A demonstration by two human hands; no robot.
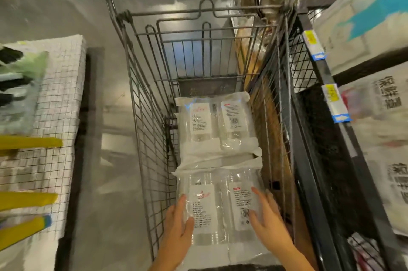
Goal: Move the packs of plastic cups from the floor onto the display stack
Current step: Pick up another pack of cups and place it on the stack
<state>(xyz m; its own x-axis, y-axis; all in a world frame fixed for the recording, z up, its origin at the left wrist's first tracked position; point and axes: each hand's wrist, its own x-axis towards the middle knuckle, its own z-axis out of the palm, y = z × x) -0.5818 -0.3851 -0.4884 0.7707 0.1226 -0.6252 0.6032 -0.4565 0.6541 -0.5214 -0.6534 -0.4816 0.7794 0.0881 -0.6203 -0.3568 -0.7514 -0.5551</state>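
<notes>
The pick-up step is judged to be in hand. The near pack (217, 204) of plastic cups is found at the near end of the cart (145, 129), not on the floor. It is pressed between the left grip (178, 224) on its left side and the right grip (268, 217) on its right side. The fingers of both are held nearly straight, and nothing is curled round.

The next move is judged to call for an even squeeze and a level lift clear of the wire rim, since the film looks slippery.

Two packs are counted: the far pack (213, 120) is seen just beyond, toward the cart's far end. Two labels are shown on each pack. Whether more packs are hidden beneath cannot be told. One cart is counted.
</notes>
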